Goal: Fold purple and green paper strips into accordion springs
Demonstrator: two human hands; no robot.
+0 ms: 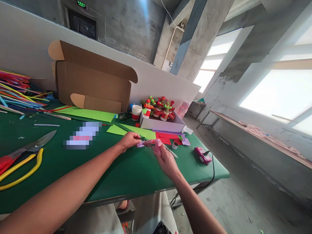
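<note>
My left hand (pixel 130 140) is closed, pinching one end of a pink and lilac paper strip (pixel 145 143) just above the green table (pixel 126 172). My right hand (pixel 165 159) is closed on the strip's other end, where the paper is rolled into a small pink coil (pixel 158 142). A thin grey stick (pixel 172 152) lies under the right hand's fingers. Both hands work near the table's right part, in front of sheets of green paper (pixel 136 130) and red paper (pixel 167 136).
A white box (pixel 162 125) of red and green craft figures stands behind the hands. An open cardboard box (pixel 92 81) is at the back. Coloured sticks (pixel 17 94), scissors (pixel 36 143) and yellow-handled pliers (pixel 21 169) lie left. A pink device (pixel 202 155) with a black cable sits right.
</note>
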